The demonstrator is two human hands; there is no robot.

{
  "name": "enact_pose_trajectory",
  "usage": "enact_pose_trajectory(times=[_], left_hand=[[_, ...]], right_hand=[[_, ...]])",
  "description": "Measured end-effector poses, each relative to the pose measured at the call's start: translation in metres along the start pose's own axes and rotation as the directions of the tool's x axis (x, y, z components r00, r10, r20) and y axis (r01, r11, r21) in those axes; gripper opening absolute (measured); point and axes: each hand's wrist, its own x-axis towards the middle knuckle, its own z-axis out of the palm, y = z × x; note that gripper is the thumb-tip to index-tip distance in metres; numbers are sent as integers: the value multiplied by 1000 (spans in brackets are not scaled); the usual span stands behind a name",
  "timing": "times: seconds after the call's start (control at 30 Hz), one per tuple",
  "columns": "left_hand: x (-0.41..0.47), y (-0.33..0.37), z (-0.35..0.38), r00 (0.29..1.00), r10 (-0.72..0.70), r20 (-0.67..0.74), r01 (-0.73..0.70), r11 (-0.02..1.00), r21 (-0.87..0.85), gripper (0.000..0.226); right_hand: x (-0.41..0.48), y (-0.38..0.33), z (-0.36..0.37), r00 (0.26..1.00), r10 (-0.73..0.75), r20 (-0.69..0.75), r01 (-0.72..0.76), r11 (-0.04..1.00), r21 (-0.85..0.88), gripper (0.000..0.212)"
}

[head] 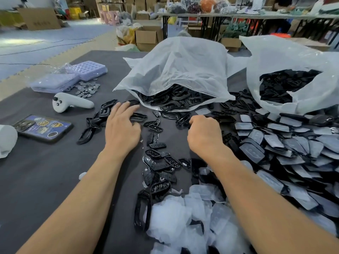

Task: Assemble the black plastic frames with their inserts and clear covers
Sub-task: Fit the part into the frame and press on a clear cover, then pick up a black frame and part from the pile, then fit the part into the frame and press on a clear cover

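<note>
covering frames (138, 116), left grip (122, 129) open; right grip (204, 133) curled

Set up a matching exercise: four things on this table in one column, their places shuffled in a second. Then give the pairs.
1. white controller
2. phone
3. coins
4. clear covers

A. heaped at the near edge
B. beside the purple trays
C. flat at the left, nearer than the controller
D. between the coins and the phone

Pairs: 1-D, 2-C, 3-B, 4-A
</note>
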Motion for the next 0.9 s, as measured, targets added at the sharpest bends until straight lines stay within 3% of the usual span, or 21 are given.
enact_pose_trajectory(times=[0.13,0.3,0.37,0.43,0.53,0.6,0.7,0.77,0.83,0.9], left_hand=[[15,1,10,982,92,163,-111,988,111,49],[9,0,8,994,106,-3,-105,985,136,24],[3,1,6,995,94,-23,-91,987,131,26],[-5,9,3,992,122,-42,-121,992,20,37],[-21,22,4,963,252,95,-249,968,-39,46],[-28,24,9,961,214,178,-216,976,-4,41],[-37,25,11,986,108,123,-109,994,-4,32],[-43,24,10,993,93,74,-94,996,8,28],[-51,21,8,995,93,27,-93,995,20,26],[-57,21,4,999,53,5,-52,999,-10,25]], right_hand=[[-9,-14,-3,997,-61,46,64,995,-72,23],[-30,-23,-13,988,-118,100,121,992,-23,25],[-42,-26,-14,980,-166,114,164,986,21,23],[-54,-27,-12,976,-176,125,168,983,78,24],[-72,-23,-8,982,-134,136,104,973,205,38],[-84,-18,-6,996,-83,32,69,950,305,38],[-104,-7,-7,984,60,-166,36,851,523,32],[-118,-5,-10,967,117,-225,50,781,622,25],[-132,-7,-13,962,110,-248,83,752,654,21],[-143,-12,-12,957,31,-290,145,811,567,17]])
